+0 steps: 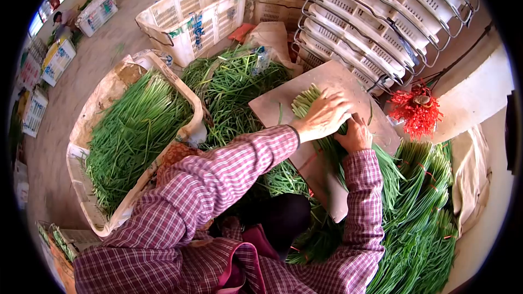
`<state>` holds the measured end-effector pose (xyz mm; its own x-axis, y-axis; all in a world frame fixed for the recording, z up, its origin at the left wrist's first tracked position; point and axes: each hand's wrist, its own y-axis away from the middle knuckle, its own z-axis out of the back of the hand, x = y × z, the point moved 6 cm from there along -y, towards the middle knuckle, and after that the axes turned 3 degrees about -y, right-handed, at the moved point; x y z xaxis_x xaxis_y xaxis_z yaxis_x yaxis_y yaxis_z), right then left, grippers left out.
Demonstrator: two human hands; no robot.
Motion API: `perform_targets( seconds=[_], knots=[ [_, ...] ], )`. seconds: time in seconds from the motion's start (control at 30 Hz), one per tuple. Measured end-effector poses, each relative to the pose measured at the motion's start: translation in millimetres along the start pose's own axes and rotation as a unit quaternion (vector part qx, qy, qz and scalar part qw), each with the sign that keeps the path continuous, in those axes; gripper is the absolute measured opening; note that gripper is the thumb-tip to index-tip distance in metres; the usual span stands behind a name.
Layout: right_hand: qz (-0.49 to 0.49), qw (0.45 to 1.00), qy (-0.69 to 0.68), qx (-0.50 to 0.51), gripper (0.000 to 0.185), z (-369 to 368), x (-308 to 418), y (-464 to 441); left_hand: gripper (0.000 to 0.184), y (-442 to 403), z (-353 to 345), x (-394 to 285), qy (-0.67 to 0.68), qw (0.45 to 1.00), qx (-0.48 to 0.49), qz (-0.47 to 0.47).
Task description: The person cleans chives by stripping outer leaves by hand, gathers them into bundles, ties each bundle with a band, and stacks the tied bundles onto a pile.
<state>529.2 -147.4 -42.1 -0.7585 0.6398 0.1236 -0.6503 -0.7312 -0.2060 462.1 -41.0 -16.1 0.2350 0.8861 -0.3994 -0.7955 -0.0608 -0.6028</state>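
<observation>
Plaid sleeves [223, 169] are angled toward 1 o'clock, where a green bundle [305, 99] is gripped by left hand [322, 117] and right hand [357, 135] over the board [340, 79], probably so nothing splays.

Left hand [322, 115] over the bunch [306, 99], right hand [357, 135] clasping it on the board [271, 104], leaves [385, 170] spilling past the right corner!

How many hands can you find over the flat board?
2: the left hand lies across the green bundle, near its pale ends; the right hand is close beside it, further right.
</observation>
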Motion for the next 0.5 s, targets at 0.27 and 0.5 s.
perform_targets(
  seconds=[0.27,0.5],
  knots=[
    [0.051,0.981,-0.180,-0.052,0.066,-5,-16,12,0.014,18,-58,28,-0.057,0.998,-0.012,-0.016],
    [-0.013,0.998,0.004,-0.063,0.059,-39,-21,22,0.035,18,-54,62,-0.092,0.996,0.012,-0.006]
  ],
)
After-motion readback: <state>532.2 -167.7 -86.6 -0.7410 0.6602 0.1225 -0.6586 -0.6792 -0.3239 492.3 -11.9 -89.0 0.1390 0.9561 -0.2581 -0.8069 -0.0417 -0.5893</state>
